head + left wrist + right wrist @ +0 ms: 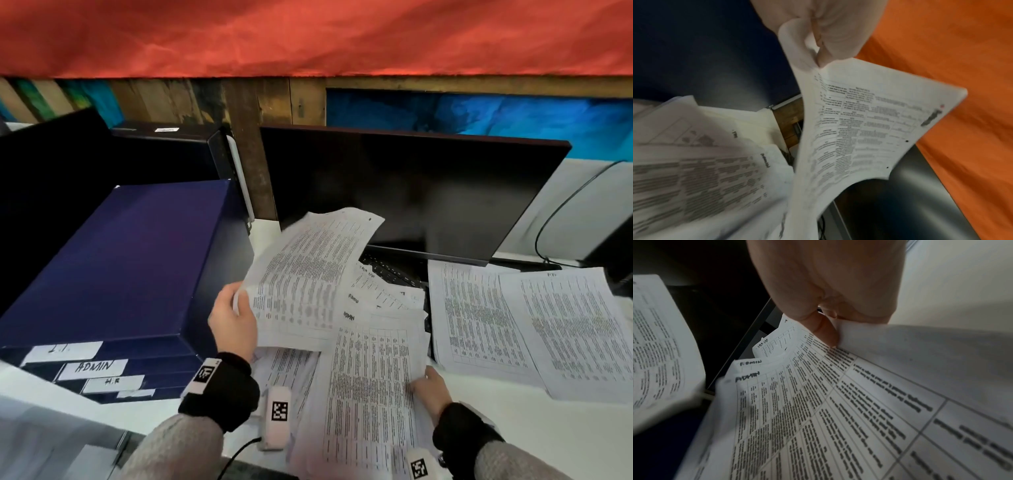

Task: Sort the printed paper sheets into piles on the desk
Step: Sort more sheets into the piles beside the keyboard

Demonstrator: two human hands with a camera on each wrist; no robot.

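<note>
My left hand [236, 308] pinches the edge of a printed sheet [308, 274] and holds it lifted and curled above the desk; the same sheet [865, 129] bends away from my left hand [818, 42] in the left wrist view. My right hand [428, 387] grips the right edge of a loose bundle of printed sheets [370, 387] marked ADMIN at the top. In the right wrist view my right hand [828, 331] has its thumb on the top page [838, 402] of that bundle. Two flat piles [472, 315] [575, 329] lie on the white desk [513, 428] to the right.
A dark blue stack of labelled drawers [113, 274] stands at the left, with tags reading ADMIN and H.R. A black monitor [411, 192] stands behind the papers, a keyboard [394, 270] partly under them. A cable [548, 233] curves at the far right.
</note>
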